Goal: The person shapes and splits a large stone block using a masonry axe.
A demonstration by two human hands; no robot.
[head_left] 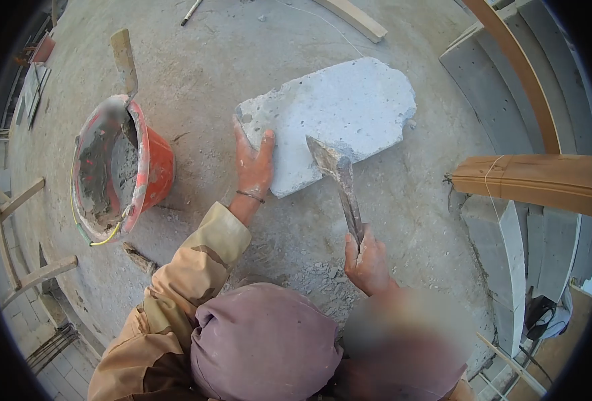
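A pale, rough-edged piece of concrete block (359, 100) lies tilted across the middle of the dusty floor. My left hand (254, 160) grips its left end, with the thumb on the upper face and the fingers along the edge. In my right hand (368, 260) is the handle of a hammer (348, 194) with a pointed metal head. The head rests over the block's lower edge, where the surface looks chipped. Grey rubble (322, 284) is scattered on the floor close to my right hand.
On the left stands a red bucket (157, 167) of wet mortar (102, 170), with a wooden-handled tool (123, 60) leaning in it. Stacked grey blocks (490, 100) and a brown beam (523, 180) line the right. A wooden batten (352, 19) lies at the top.
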